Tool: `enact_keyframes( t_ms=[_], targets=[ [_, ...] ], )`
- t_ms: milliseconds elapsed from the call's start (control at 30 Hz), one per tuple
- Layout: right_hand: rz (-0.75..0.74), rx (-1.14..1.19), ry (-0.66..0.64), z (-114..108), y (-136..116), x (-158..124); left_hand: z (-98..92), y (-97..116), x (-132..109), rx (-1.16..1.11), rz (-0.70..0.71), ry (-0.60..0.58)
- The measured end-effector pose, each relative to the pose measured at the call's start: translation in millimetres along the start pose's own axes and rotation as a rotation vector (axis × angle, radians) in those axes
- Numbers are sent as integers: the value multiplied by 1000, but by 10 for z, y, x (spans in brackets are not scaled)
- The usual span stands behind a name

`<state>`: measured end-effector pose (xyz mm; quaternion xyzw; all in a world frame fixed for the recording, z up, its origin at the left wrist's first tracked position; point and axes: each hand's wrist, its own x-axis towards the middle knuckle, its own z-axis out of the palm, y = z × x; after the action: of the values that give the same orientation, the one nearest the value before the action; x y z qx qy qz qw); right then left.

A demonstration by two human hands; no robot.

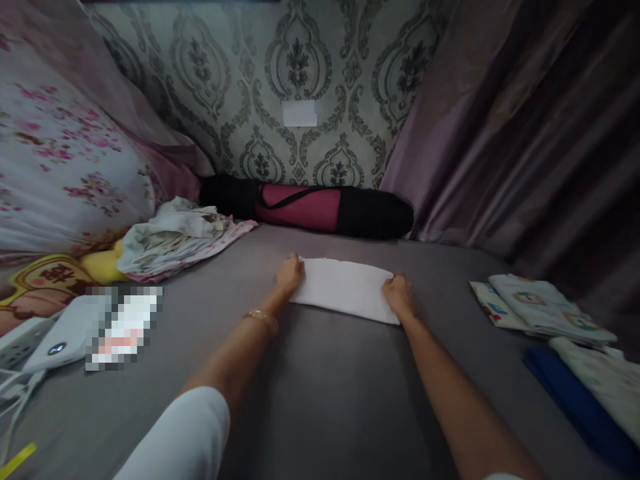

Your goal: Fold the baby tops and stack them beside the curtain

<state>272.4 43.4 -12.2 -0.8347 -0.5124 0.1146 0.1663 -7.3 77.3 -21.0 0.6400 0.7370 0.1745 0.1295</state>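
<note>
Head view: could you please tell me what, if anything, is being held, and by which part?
A white cloth: the left hand holds its left end, the right hand its right end.

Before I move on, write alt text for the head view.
A left hand and right hand hold a white cloth by opposite ends over a grey sheet. Folded fabrics lie right, crumpled cloths left, a long strapped bag behind.

A white cloth is gripped at its left end by the left hand and at its right end by the right hand, over a grey surface. A long black-and-red bag is laid before the patterned wall. Folded printed cloths are placed at the right, near a blue cloth; crumpled fabric is heaped at the left.
</note>
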Motion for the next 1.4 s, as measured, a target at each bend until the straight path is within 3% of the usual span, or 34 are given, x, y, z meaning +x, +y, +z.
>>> enact_keyframes(
  t_ms=[167,300,367,433,567,800,1200,1400],
  targets=[
    [-72,-64,-24,-39,7,27,-103,37,-47,85,33,22],
    [-295,-199,120,-50,-108,-81,-108,231,-193,168,124,132],
    [-453,-221,159,7,-252,-184,-25,384,-276,205,283,128],
    [-595,-212,117,115,-420,-293,105,527,-349,215,431,74],
    [-770,-164,-6,385,-620,-431,355,638,-430,213,517,21],
    [-761,-112,-10,570,-517,-455,459,508,-402,206,502,-5],
    [-585,-135,-7,458,-398,-472,314,113,-286,257,394,-20],
    [-514,-152,4,362,-236,-425,252,53,-289,259,307,-63]
  ],
)
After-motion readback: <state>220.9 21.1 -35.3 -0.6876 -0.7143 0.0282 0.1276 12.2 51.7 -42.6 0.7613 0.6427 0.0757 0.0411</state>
